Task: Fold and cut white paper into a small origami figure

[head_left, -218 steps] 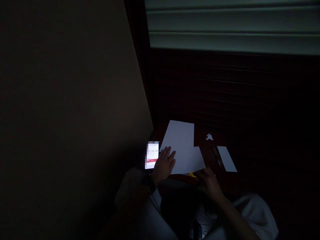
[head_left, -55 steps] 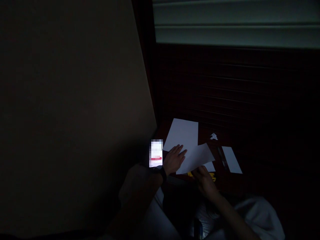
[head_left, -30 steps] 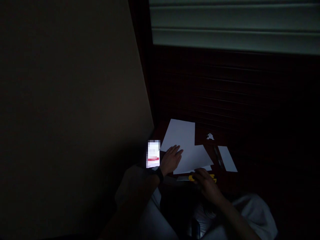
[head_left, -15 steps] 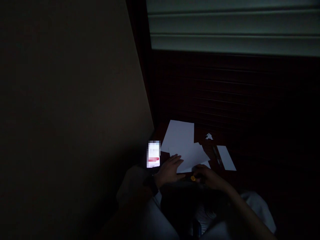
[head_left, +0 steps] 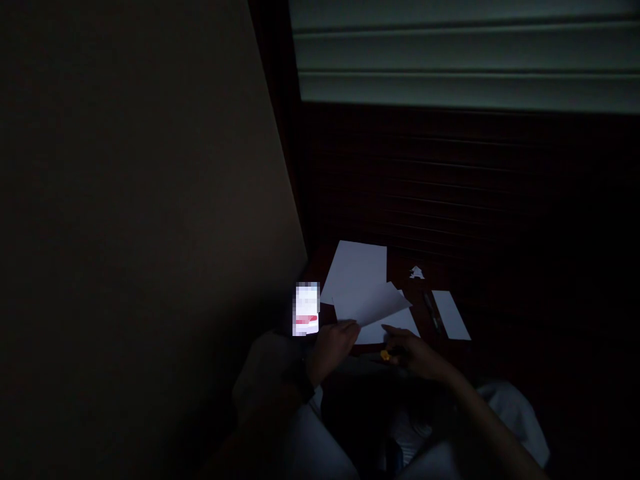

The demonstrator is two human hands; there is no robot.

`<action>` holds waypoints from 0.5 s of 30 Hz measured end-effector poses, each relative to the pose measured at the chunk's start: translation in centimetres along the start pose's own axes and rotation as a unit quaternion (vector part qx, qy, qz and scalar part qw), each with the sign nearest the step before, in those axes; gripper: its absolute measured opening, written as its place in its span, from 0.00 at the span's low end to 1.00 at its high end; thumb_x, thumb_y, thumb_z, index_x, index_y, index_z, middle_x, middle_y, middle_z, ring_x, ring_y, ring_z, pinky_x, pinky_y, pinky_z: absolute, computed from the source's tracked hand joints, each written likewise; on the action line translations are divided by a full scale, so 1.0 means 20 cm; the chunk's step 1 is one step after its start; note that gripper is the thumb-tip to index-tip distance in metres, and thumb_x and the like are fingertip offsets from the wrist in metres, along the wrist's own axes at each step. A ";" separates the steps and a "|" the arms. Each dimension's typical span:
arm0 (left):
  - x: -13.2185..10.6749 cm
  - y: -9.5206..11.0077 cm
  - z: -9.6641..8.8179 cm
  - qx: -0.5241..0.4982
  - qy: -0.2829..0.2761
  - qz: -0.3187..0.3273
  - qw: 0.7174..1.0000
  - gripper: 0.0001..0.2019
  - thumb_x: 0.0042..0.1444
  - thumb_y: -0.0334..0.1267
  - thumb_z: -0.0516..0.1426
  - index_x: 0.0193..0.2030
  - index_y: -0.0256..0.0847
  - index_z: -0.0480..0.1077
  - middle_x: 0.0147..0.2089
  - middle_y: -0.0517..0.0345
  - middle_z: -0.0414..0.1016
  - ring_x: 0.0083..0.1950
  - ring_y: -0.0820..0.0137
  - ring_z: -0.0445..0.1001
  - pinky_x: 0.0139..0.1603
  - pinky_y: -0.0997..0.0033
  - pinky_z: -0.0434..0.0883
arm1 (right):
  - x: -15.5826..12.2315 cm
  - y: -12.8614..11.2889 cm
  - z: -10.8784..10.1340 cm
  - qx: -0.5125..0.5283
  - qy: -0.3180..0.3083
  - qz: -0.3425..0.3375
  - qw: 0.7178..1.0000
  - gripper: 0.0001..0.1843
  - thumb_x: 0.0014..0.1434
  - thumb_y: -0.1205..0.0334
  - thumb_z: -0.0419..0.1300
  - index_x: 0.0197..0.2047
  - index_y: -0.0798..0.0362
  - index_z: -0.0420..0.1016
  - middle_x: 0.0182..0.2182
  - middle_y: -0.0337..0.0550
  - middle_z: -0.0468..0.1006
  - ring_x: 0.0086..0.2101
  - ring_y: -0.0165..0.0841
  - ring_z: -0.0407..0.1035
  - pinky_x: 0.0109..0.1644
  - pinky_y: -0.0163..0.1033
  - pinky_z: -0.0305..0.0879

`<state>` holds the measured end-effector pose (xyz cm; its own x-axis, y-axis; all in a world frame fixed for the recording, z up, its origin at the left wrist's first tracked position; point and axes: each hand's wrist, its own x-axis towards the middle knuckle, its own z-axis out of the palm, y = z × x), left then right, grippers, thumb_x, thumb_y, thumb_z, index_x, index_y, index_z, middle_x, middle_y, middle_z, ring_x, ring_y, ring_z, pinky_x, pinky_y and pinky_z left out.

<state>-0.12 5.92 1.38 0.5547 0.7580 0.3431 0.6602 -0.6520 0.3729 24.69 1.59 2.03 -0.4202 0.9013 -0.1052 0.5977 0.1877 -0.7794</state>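
In dim light, a white sheet of paper (head_left: 367, 305) lies partly lifted, its right flap raised over a paper layer (head_left: 393, 327) beneath. My left hand (head_left: 334, 347), with a dark band at the wrist, has its fingers closed at the sheet's lower left edge. My right hand (head_left: 413, 352) is closed around a small yellow tool (head_left: 385, 355), its index finger stretched toward the lower paper. A thin dark part seems to point left from the tool; its exact kind is too dark to tell.
Behind lies another white sheet (head_left: 355, 267). A lit phone (head_left: 306, 310) with a blurred screen is at the left, near the wall (head_left: 200, 200). To the right are a pen (head_left: 431, 312), a white paper strip (head_left: 451, 315) and small paper scraps (head_left: 417, 273).
My left hand has gone from lying flat with spread fingers to gripping the paper's edge. The flap has shifted left, baring more of the layer below. My right index finger has stretched out.
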 end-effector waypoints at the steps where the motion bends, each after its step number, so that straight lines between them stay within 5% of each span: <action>1: -0.01 0.00 0.00 -0.012 0.013 -0.023 1.000 0.13 0.63 0.38 0.48 0.44 0.42 0.72 0.41 0.53 0.78 0.41 0.68 0.76 0.42 0.71 0.71 | 0.00 0.00 0.00 -0.001 0.005 0.000 1.000 0.13 0.49 0.70 0.59 0.39 0.52 0.75 0.61 0.48 0.59 0.60 0.41 0.52 0.60 0.47 0.51; 8: -0.02 -0.01 -0.08 -0.079 0.115 -0.226 0.964 0.15 0.62 0.43 0.48 0.48 0.44 0.71 0.45 0.56 0.77 0.42 0.66 0.76 0.42 0.69 0.70 | 0.00 0.00 0.01 -0.005 0.016 -0.002 1.000 0.14 0.47 0.71 0.58 0.39 0.52 0.75 0.61 0.47 0.59 0.59 0.41 0.55 0.58 0.46 0.54; 15: 0.00 -0.02 -0.17 -0.133 0.149 -0.290 0.936 0.14 0.61 0.45 0.49 0.45 0.45 0.73 0.43 0.57 0.77 0.41 0.66 0.75 0.42 0.69 0.69 | -0.01 -0.02 0.02 -0.004 0.033 0.004 0.999 0.17 0.49 0.72 0.58 0.43 0.51 0.75 0.59 0.48 0.62 0.58 0.41 0.56 0.58 0.47 0.55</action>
<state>-2.03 6.11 4.14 -0.0499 0.9728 0.2261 0.6360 -0.1436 0.7582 24.34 1.16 2.19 -0.3685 0.9269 -0.0705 0.6064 0.1822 -0.7740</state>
